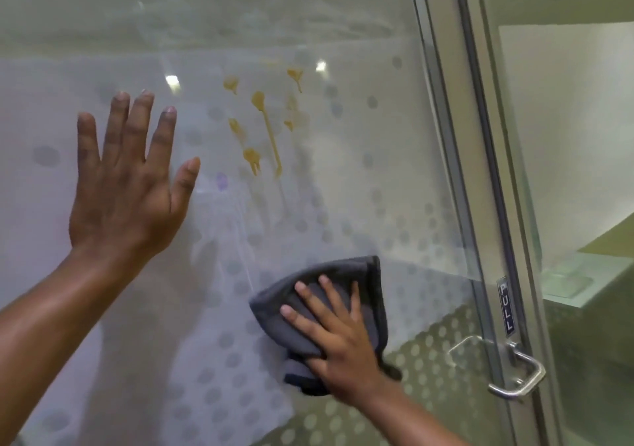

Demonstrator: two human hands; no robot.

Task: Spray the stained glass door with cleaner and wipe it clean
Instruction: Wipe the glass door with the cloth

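Note:
The glass door [360,178] fills the view, frosted with grey dots. Several orange-brown stains [264,126] with drip trails sit on it at centre, above both hands. My left hand [123,184] lies flat on the glass left of the stains, fingers spread and straight. My right hand [336,339] presses a folded dark grey cloth [343,284] against the glass below the stains, fingers straight on top of it. No spray bottle is in view.
The door's metal frame [480,171] runs down the right side. A "PULL" label [506,308] and a steel handle [518,373] sit at lower right. Beyond the frame is another glass panel [583,136] with a room behind it.

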